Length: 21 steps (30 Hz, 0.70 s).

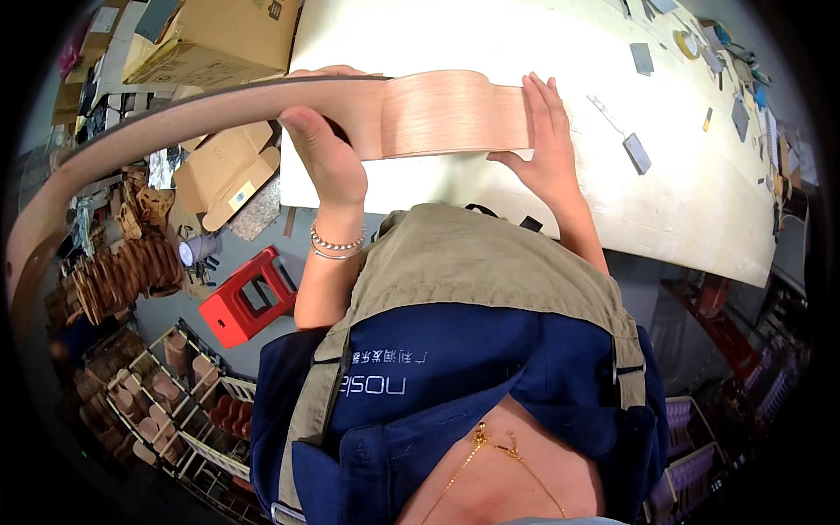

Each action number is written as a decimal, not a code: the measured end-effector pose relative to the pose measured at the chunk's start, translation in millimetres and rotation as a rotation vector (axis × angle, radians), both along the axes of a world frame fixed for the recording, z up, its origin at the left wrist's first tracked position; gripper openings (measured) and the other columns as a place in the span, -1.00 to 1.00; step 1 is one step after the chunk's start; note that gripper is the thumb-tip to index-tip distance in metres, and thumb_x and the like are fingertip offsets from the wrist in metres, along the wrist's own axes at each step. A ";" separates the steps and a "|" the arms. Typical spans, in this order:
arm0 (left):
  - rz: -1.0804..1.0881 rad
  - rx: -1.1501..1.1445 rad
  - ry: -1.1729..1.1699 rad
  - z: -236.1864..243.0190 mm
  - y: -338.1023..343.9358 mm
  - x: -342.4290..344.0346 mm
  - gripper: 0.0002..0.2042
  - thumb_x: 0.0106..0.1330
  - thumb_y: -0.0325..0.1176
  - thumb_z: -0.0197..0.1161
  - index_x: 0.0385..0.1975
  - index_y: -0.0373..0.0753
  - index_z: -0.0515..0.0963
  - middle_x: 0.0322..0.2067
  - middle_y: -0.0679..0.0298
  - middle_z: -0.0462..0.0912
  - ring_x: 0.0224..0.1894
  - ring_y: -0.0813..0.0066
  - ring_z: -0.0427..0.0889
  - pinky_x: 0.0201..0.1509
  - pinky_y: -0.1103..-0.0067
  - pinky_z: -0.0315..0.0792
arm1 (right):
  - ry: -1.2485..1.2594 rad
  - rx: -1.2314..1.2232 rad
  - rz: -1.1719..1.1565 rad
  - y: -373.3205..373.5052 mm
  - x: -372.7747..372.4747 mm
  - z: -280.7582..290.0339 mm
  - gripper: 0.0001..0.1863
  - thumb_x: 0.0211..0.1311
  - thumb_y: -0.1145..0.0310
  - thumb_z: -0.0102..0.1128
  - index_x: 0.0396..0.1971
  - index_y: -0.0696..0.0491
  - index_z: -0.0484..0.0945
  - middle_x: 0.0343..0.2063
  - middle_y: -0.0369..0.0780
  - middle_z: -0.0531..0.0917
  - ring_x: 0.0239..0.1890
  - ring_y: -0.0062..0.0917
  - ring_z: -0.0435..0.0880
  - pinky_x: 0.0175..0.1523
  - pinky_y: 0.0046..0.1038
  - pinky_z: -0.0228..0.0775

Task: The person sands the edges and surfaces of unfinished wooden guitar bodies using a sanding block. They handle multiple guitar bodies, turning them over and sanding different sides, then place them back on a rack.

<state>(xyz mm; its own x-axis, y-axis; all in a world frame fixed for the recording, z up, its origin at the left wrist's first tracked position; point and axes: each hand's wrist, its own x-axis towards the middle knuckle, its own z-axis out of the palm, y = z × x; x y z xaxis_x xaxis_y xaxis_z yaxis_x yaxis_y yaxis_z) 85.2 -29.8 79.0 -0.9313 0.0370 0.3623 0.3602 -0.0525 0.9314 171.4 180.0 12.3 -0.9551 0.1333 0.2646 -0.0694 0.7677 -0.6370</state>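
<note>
An unfinished guitar (442, 114), light bare wood, is held edge-on above the pale worktable, with its curved side facing up. Its long neck (188, 109) reaches to the left and bends toward the rim of the picture; a dark strip runs along the neck's far edge. My left hand (328, 153) grips it where neck and body meet, thumb on the near side and fingers partly hidden behind the wood. At the body's right end, my right hand (547, 136) holds on with thumb and fingers. Bracelets circle my left wrist.
The pale worktable (674, 210) carries a grey sanding block (636, 154), a tape roll (687, 44) and scattered small pieces. A cardboard box (219, 44) stands at far left. Below are a red stool (248, 297), hanging wooden parts (122, 276) and a rack (179, 402) holding wooden pieces.
</note>
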 end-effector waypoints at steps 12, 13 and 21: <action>-0.201 -0.020 -0.007 20.6 36.8 5.5 -0.46 0.33 0.09 -0.31 -0.03 -0.33 0.18 -0.19 0.12 0.51 -0.20 0.47 0.45 -0.04 0.62 0.27 | 0.101 -0.028 -0.007 -6.9 -9.7 7.2 0.09 -0.45 -0.16 0.39 0.15 0.11 0.14 0.08 -0.08 0.31 0.23 -0.20 0.13 0.24 -0.05 -0.17; -0.174 -0.053 -0.008 25.9 42.3 8.2 -0.42 0.32 0.13 -0.36 -0.09 -0.36 0.24 -0.21 0.11 0.51 -0.17 0.43 0.45 0.01 0.58 0.24 | 0.093 -0.044 -0.008 -4.9 -9.8 4.7 0.09 -0.45 -0.17 0.39 0.15 0.11 0.14 0.08 -0.07 0.31 0.23 -0.19 0.13 0.24 -0.05 -0.18; -0.186 -0.085 0.008 27.8 47.6 8.6 -0.38 0.33 0.14 -0.42 -0.05 -0.38 0.25 -0.18 0.08 0.49 -0.11 0.37 0.43 0.09 0.55 0.20 | 0.072 -0.091 -0.010 -0.3 -8.1 3.6 0.08 -0.44 -0.15 0.39 0.14 0.10 0.14 0.08 -0.05 0.31 0.23 -0.19 0.12 0.25 -0.05 -0.19</action>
<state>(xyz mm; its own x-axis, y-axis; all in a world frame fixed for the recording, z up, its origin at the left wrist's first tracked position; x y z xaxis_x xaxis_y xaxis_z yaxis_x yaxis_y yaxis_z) 93.8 17.8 106.8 -0.9027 0.2392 0.3577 0.3589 -0.0401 0.9325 163.3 179.8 15.9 -0.9326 0.1690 0.3189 -0.1105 0.7074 -0.6981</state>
